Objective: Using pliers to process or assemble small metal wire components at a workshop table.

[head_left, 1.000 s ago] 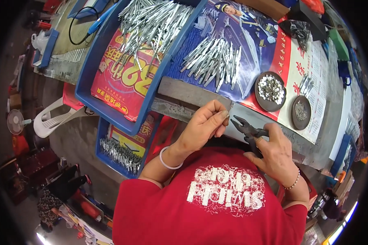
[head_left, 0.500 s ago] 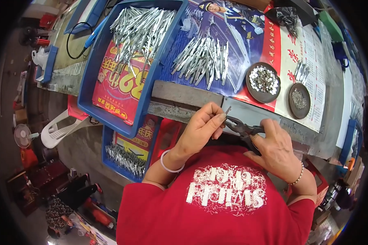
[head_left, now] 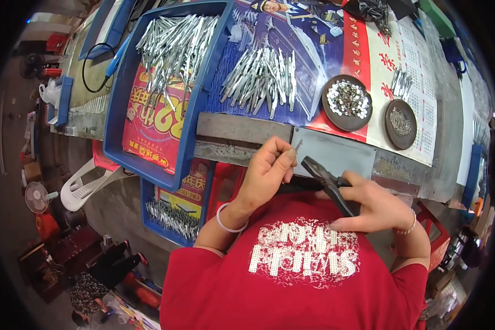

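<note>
My left hand (head_left: pixel 269 175) pinches a small thin metal piece (head_left: pixel 298 144) between thumb and fingertips, its end poking up past them. Wrapped round the handles of dark pliers (head_left: pixel 329 183), my right hand (head_left: pixel 373 202) is just right of it. The pliers' jaws point up and left, a short gap from the metal piece and touching nothing. Both hands are at the bench's front edge, before my red shirt. Beyond them, a pile of flat silver metal strips (head_left: pixel 265 80) lies on a blue poster.
Left stands a blue tray (head_left: pixel 114 115) of metal strips, with a lower blue tray (head_left: pixel 147 212) of parts beneath. A brown dish of silver discs (head_left: pixel 347 100) and a smaller dish of tiny parts (head_left: pixel 400 121) sit right. A person (head_left: pixel 91 289) is at lower left.
The pliers' jaws have come away from the metal piece, and my right hand has turned with them. My left hand still pinches the piece. The whole view has shifted slightly.
</note>
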{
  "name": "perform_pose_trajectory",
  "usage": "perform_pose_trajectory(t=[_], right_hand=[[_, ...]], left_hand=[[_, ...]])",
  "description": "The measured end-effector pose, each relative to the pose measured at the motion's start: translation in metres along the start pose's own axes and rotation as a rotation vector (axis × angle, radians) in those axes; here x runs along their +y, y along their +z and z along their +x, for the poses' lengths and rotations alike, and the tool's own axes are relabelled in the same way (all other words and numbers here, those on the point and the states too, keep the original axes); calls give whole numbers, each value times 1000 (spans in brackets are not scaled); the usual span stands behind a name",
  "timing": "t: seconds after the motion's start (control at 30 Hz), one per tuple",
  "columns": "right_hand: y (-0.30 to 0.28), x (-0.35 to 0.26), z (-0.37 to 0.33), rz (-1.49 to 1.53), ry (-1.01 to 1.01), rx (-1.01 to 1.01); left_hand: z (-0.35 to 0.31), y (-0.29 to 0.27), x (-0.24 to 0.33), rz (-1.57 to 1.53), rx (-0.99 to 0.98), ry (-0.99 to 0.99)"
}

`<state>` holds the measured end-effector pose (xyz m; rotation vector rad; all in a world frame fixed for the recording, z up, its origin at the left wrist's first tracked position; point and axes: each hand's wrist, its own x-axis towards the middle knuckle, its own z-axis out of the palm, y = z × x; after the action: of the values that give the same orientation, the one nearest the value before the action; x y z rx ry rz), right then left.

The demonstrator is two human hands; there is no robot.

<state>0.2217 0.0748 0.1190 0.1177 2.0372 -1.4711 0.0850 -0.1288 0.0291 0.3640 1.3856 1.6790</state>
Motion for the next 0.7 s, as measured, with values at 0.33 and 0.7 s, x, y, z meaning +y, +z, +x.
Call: perform_pose_trajectory(t=[0.33,0.7], right_hand=[[26,-2,10,-665,-24,385],[27,1,16,-721,-17,378]], left_hand=[[-2,-1,1,-118,35,-32],[0,-2,2,-64,-2,-20]])
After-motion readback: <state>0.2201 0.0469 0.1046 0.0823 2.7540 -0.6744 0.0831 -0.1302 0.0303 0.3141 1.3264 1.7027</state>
